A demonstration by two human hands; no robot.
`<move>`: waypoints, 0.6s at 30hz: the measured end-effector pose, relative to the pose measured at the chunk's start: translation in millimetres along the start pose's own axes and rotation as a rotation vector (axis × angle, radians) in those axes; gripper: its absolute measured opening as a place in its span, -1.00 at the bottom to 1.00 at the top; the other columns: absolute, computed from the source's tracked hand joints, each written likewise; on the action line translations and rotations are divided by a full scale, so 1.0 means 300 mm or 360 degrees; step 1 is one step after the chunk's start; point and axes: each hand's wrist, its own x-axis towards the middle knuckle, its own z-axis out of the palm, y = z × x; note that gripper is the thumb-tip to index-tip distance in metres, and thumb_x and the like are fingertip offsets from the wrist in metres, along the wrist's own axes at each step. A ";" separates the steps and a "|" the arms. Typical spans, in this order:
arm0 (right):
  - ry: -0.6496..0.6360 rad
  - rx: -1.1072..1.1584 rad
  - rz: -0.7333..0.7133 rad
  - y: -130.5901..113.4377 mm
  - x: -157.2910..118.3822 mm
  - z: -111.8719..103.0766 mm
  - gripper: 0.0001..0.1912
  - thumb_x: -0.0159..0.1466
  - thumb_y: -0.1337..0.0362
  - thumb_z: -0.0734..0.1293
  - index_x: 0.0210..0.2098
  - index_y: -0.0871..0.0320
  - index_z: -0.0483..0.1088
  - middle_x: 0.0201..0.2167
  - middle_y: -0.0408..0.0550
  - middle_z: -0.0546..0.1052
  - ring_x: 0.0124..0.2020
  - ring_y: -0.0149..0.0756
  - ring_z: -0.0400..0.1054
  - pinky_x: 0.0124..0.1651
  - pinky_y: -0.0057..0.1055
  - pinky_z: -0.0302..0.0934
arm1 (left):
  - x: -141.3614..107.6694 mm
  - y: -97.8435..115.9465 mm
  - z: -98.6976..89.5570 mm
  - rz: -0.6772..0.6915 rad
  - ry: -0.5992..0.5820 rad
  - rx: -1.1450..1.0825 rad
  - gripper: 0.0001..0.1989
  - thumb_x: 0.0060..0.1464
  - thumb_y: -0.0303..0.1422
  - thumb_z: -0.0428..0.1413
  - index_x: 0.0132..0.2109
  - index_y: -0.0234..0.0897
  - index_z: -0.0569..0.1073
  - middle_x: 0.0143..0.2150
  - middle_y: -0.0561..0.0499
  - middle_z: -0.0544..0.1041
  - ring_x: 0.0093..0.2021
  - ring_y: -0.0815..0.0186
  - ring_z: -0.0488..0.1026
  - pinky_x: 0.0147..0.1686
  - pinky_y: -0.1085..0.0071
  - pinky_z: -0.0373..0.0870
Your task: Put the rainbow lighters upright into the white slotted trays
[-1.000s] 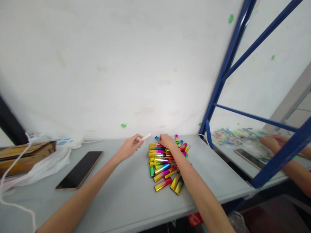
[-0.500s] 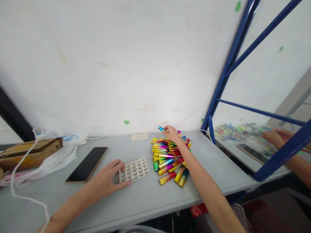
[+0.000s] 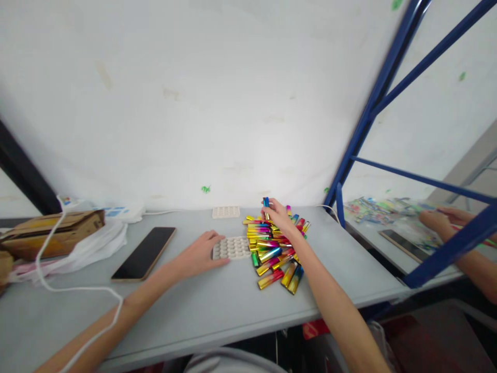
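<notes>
My left hand [image 3: 204,254] grips the left end of a white tray with rows of oval holes [image 3: 235,247], thumb at the near edge and fingers at the far edge. The tray lies on the grey table, its right end against a heap of shiny metallic-coloured tubes [image 3: 267,254]. My right hand [image 3: 278,213] is raised over the back of this heap. Between its fingers stands a blue and gold shiny tube [image 3: 266,202], held nearly upright. The tubes below are yellow, red, magenta, blue and green, lying in different directions.
A second white tray [image 3: 225,212] lies by the wall. On the left are a phone [image 3: 145,254], a cardboard box [image 3: 58,233], a white plastic bag [image 3: 97,243] and a white cable [image 3: 77,288]. At right, beyond a blue metal frame [image 3: 361,129], another person's hands [image 3: 437,220] work.
My left hand has slid the tray right, up to the heap. My right hand has turned the tube from slanting to nearly upright. The view has shifted slightly.
</notes>
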 end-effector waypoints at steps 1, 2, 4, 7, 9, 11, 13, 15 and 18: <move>0.0018 -0.0010 -0.0001 0.007 -0.003 0.006 -0.71 0.24 0.06 0.39 -0.15 0.07 0.35 -0.46 -0.27 0.49 -0.53 -0.40 0.37 -0.39 -0.44 0.27 | 0.031 -0.006 0.003 0.0012 -0.0028 -0.0010 -0.38 0.13 0.06 0.27 0.18 -0.26 0.53 0.09 -0.19 0.54 0.13 -0.03 0.53 0.24 0.13 0.44; 0.0028 -0.0020 0.0009 0.016 -0.009 0.011 -0.70 0.27 0.01 0.37 -0.16 0.06 0.32 -0.48 -0.29 0.47 -0.56 -0.42 0.32 -0.44 -0.45 0.22 | 0.059 -0.011 0.007 0.0024 -0.0055 -0.0024 -0.36 0.12 0.07 0.28 0.19 -0.26 0.53 0.08 -0.18 0.53 0.11 -0.02 0.54 0.21 0.14 0.46; 0.0012 -0.0041 0.0049 0.031 -0.023 0.021 -0.65 0.30 -0.07 0.34 -0.16 0.05 0.28 -0.49 -0.30 0.45 -0.60 -0.45 0.23 -0.50 -0.47 0.12 | 0.103 -0.017 0.018 0.0056 -0.0084 -0.0053 -0.34 0.11 0.10 0.28 0.19 -0.26 0.53 0.06 -0.17 0.52 0.07 -0.01 0.55 0.17 0.14 0.48; -0.0063 -0.0059 0.0090 0.042 -0.046 0.039 -0.60 0.30 -0.12 0.35 -0.12 0.03 0.26 -0.50 -0.32 0.40 -0.61 -0.45 0.18 -0.54 -0.49 0.05 | 0.132 -0.017 0.046 0.0097 -0.0052 -0.0094 -0.33 0.13 0.12 0.26 0.20 -0.26 0.52 0.06 -0.17 0.50 0.07 -0.01 0.54 0.18 0.12 0.46; -0.0080 -0.0072 0.0090 0.045 -0.058 0.054 -0.61 0.31 -0.13 0.35 -0.11 0.01 0.27 -0.51 -0.33 0.35 -0.60 -0.43 0.18 -0.53 -0.49 0.06 | 0.127 -0.015 0.064 0.0115 0.0011 -0.0102 -0.35 0.17 0.11 0.23 0.21 -0.27 0.50 0.09 -0.19 0.48 0.09 -0.01 0.51 0.21 0.10 0.43; -0.0051 -0.0113 0.0078 0.048 -0.066 0.072 -0.63 0.34 -0.14 0.33 -0.12 -0.01 0.28 -0.51 -0.31 0.32 -0.56 -0.39 0.21 -0.51 -0.48 0.11 | 0.111 -0.015 0.075 0.0128 0.0067 -0.0091 -0.35 0.20 0.11 0.21 0.22 -0.26 0.49 0.11 -0.20 0.47 0.12 -0.02 0.50 0.24 0.08 0.41; -0.0018 -0.0177 0.0065 0.048 -0.072 0.088 -0.63 0.36 -0.17 0.31 -0.18 -0.01 0.29 -0.51 -0.28 0.31 -0.53 -0.35 0.23 -0.49 -0.46 0.15 | 0.093 -0.020 0.074 0.0130 0.0085 -0.0074 -0.33 0.18 0.13 0.23 0.24 -0.24 0.49 0.12 -0.20 0.47 0.13 -0.02 0.49 0.24 0.08 0.40; -0.0001 -0.0244 0.0040 0.044 -0.077 0.100 -0.58 0.38 -0.22 0.26 -0.27 0.01 0.28 -0.54 -0.25 0.29 -0.52 -0.32 0.22 -0.48 -0.44 0.15 | 0.079 -0.029 0.061 0.0109 0.0079 -0.0060 -0.31 0.15 0.14 0.25 0.24 -0.22 0.50 0.10 -0.18 0.48 0.13 -0.03 0.49 0.24 0.07 0.40; 0.0053 -0.0363 -0.0070 0.029 -0.084 0.110 -0.47 0.39 -0.29 0.19 -0.39 0.02 0.24 -0.58 -0.23 0.24 -0.52 -0.30 0.18 -0.45 -0.40 0.13 | 0.068 -0.046 0.026 0.0040 0.0035 -0.0058 -0.31 0.07 0.15 0.29 0.17 -0.24 0.54 0.06 -0.17 0.51 0.10 -0.04 0.50 0.22 0.10 0.41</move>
